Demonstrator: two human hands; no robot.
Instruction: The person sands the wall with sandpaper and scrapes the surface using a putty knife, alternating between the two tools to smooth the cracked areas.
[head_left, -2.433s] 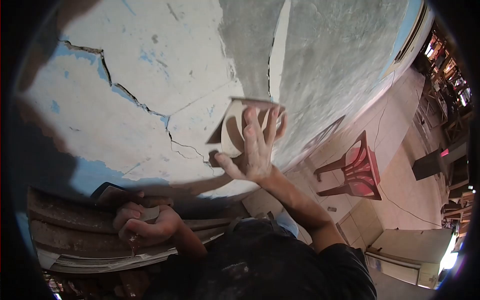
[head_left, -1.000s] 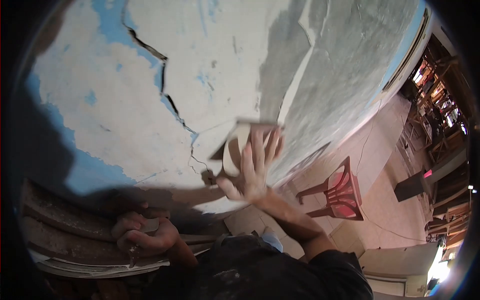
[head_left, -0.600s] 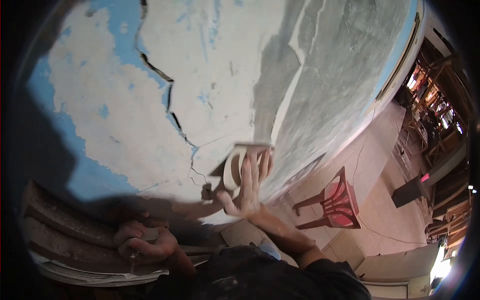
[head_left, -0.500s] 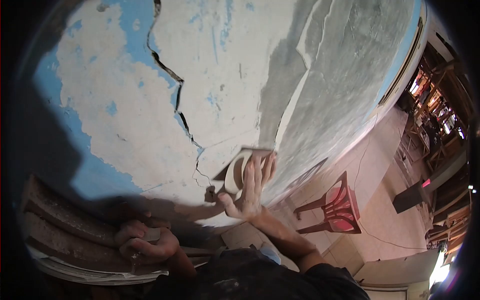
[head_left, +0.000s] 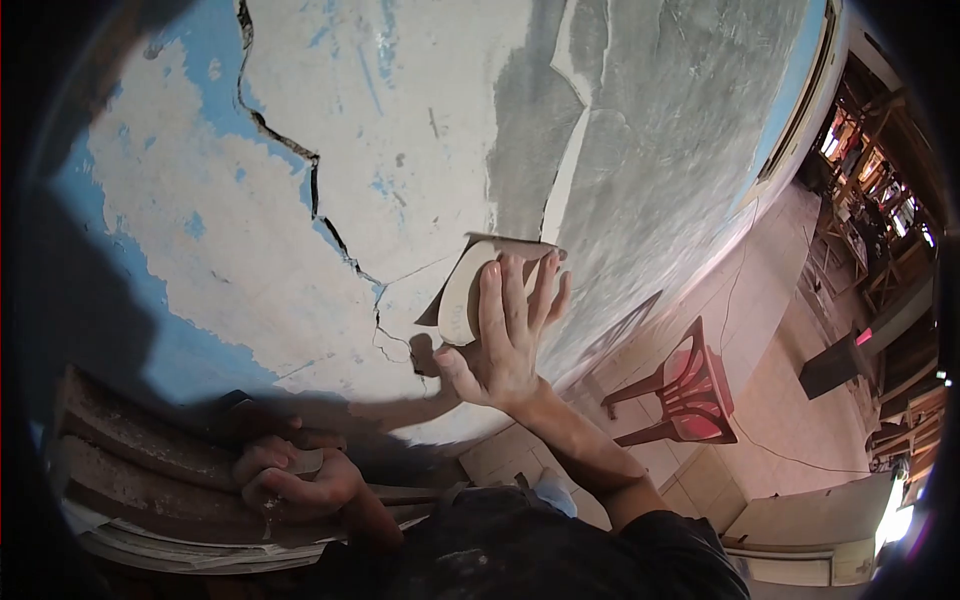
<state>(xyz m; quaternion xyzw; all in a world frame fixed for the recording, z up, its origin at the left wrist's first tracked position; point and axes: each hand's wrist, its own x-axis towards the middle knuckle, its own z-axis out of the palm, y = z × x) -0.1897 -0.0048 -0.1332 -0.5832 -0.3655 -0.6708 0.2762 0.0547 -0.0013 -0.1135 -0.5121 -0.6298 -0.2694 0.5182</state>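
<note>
My right hand [head_left: 508, 345] lies with spread fingers over a pale oval pad [head_left: 458, 308], pressing it against the wall [head_left: 420, 120]. Under the pad, a brown sheet that looks like sandpaper [head_left: 432, 316] sticks out at the edges. To its left a jagged dark crack [head_left: 337, 238] runs down through white patches and blue paint. Grey filler-like coating covers the wall to the right. Low on the left, my left hand [head_left: 300, 480] is closed around a small flat pale piece [head_left: 307, 461]; its kind cannot be made out.
Stacked brown curved pieces [head_left: 150, 475] lie beside my left hand. A red plastic chair [head_left: 695, 390] appears on the tiled floor [head_left: 685, 485] at right. A thin cable [head_left: 775, 450] trails across the floor. Beyond stand a dark post [head_left: 835, 365] and wooden framing.
My right hand has slid the pad and sheet upward along the wall. The view has shifted a little, moving the crack leftward. My left hand keeps its closed grip.
</note>
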